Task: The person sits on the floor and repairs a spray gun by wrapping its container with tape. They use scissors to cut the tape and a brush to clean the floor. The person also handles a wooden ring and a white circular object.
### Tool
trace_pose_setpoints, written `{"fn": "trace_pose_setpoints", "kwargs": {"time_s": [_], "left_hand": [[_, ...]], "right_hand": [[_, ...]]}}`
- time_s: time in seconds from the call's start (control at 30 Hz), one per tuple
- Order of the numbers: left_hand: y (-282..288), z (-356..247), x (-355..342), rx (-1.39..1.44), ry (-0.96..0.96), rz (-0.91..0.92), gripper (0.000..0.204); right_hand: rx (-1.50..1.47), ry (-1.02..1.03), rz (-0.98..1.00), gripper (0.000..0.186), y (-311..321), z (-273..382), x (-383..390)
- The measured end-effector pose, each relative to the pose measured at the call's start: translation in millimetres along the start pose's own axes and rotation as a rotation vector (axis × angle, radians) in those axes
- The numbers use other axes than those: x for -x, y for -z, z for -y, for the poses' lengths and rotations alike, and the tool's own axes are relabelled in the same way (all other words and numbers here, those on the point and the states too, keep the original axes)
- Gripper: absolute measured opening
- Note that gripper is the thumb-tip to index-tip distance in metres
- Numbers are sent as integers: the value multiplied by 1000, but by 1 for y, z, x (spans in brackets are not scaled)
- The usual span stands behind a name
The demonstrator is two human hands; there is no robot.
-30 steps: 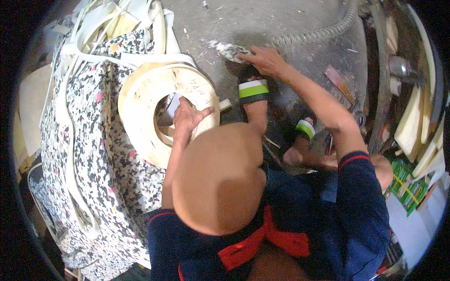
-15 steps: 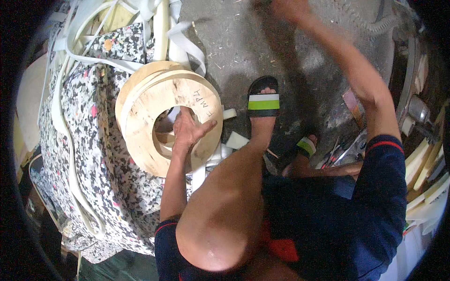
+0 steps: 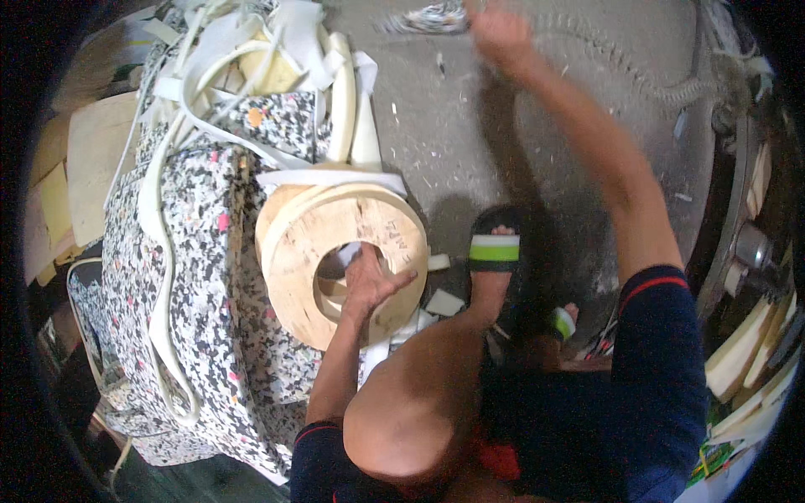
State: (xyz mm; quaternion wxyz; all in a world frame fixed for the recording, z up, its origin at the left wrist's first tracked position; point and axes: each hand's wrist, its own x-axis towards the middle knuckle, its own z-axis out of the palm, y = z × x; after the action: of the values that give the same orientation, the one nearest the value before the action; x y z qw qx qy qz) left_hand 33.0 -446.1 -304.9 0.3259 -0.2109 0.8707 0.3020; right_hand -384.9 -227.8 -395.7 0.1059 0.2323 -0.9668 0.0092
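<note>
My left hand reaches into the central hole of a flat plywood ring. The fingers go through the hole and the thumb lies over the ring's face, gripping its inner edge. Behind this ring sits another round wooden piece, with a white foam strip along their top edge. My right hand is stretched far forward over the floor, closed on a metallic-looking tool smeared by motion. A coiled hose runs from beside that hand toward the right. The tool's exact kind cannot be made out.
Large speckled foam blocks fill the left side, draped with pale foam strips. Small foam scraps lie near my sandalled foot. Along the right edge are a curved dark rim and pale foam pieces.
The view has shifted, so the ring and foam appear lower and farther right. More of my right hand shows, with the blurred tool and hose. My left hand keeps its grip.
</note>
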Motion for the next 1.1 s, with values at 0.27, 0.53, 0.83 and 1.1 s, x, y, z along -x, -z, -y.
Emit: {"fn": "trace_pose_setpoints", "kwargs": {"time_s": [0.27,0.53,0.83,1.1], "left_hand": [[7,-10,-1,-86,70,11,98],[2,-3,5,-108,40,-32,89],[-5,16,1,-142,-15,-89,71],[-6,18,10,-99,-172,-108,67]], "right_hand": [[-157,358,273,28,16,37,51],[-132,-504,107,33,93,-182,38],[-1006,-672,117,50,215,30,63],[-1025,-313,94,51,265,99,96]]}}
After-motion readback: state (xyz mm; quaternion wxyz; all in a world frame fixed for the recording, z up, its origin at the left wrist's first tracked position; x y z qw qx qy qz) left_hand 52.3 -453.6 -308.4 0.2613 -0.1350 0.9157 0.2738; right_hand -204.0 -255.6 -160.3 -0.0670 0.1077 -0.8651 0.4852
